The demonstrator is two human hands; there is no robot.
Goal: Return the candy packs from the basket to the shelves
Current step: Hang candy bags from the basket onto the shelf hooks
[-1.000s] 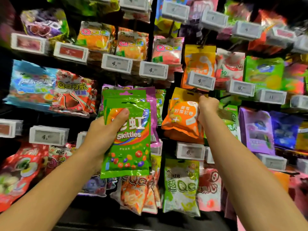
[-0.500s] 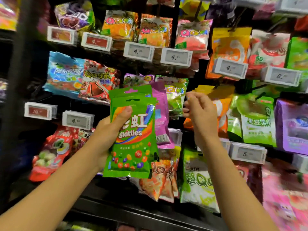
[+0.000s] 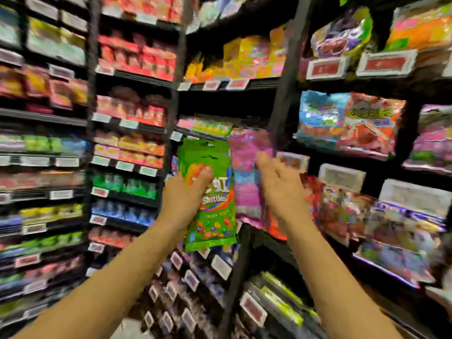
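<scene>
Blurred store shelves (image 3: 137,77) packed with colourful candy packs fill the background, with price tags along their edges. The left hand (image 3: 182,194) grips a green Skittles pack (image 3: 210,211) upright, thumb across its front, fingers behind. Just to the right of it, the right hand (image 3: 281,182) is raised with fingers loosely spread, holding nothing, in front of a pink hanging pack (image 3: 247,172).

Left hand (image 3: 182,199) grips green Skittles pack (image 3: 210,204); right hand (image 3: 281,182) empty, fingers (image 3: 263,160) loose
</scene>
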